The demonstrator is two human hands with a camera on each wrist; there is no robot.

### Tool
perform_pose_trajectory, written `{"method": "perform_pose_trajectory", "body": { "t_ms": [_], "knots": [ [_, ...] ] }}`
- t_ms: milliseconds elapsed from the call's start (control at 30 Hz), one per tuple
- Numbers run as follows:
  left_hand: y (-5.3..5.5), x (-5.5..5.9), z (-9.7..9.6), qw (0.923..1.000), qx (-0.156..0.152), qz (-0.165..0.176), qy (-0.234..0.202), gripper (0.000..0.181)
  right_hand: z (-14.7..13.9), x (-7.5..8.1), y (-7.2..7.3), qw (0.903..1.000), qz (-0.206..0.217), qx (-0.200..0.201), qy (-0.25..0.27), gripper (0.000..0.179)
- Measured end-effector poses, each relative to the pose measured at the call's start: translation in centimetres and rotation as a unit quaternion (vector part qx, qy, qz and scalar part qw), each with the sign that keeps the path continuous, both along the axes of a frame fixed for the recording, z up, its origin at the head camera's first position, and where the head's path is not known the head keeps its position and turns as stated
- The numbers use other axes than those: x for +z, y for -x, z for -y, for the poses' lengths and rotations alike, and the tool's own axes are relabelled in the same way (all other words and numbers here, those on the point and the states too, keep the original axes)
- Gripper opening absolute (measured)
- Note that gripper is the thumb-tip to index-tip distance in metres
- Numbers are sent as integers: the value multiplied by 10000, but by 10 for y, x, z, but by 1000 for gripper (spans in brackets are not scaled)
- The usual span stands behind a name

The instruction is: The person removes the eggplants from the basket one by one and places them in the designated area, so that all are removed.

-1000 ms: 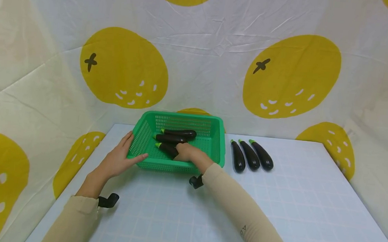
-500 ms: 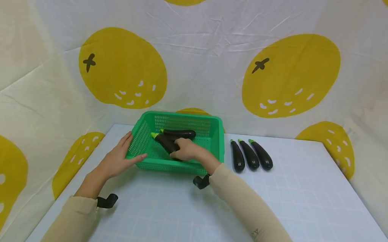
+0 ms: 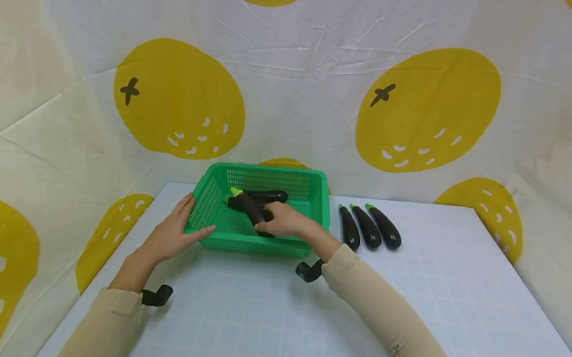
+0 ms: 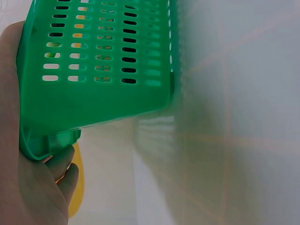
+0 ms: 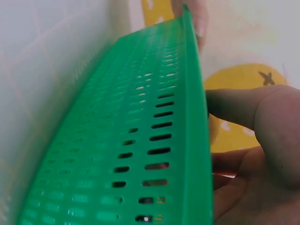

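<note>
So the shiny eggplant [image 3: 249, 205] sits tilted inside the green plastic basket [image 3: 255, 244], fat end pinched by the right hand [image 3: 286, 220], and that slick skin could slip and bump the other eggplants [image 3: 273, 195], while the left hand [image 3: 167, 238], fingers straightish, touches the basket's side.

Green basket [image 3: 248, 244] — glossy black eggplants [image 3: 250, 206]

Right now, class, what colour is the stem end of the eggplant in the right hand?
The stem end is bright green, clearest in the head view.
</note>
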State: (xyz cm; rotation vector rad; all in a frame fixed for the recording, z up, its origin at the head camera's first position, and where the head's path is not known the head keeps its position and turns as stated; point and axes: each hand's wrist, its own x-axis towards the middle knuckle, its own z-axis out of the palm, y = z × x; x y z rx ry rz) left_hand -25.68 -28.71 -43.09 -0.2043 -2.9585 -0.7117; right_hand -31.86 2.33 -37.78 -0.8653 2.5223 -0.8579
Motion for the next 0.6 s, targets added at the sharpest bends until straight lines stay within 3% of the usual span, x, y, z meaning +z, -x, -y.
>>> {"method": "perform_pose_trajectory", "body": {
  "t_ms": [600],
  "knots": [
    [0,-1,1,10000,6,-6,-22,112,-28,22,-11,9999,-25,-83,124,43]
  ]
}}
